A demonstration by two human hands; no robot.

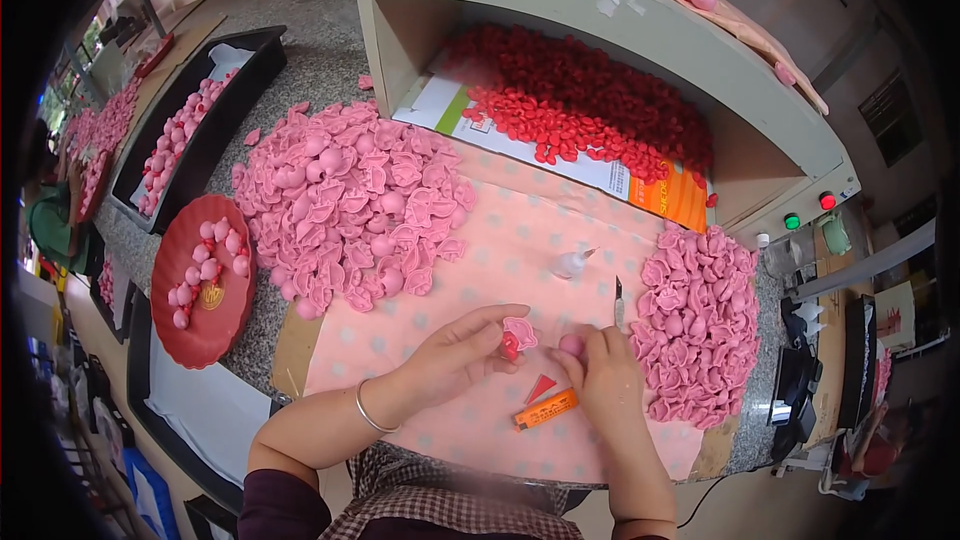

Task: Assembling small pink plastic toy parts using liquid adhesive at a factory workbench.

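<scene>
Left hand [455,350] was pinched on a pink shell [519,332] with a red piece [509,346] under it, over the dotted cloth [500,240], just in front of the glue bottle [572,262]. Right hand [600,370] was closed round a pink ball [571,344] and a thin blade [619,302], touching distance right of the shell; pink heap [350,200] lay left of the bottle, second heap [700,325] right, orange tube [546,409] nearer the body. Judgement: joining would go best with the shell held steady, ball brought squarely in, blade tip kept clear of the fingers.
</scene>
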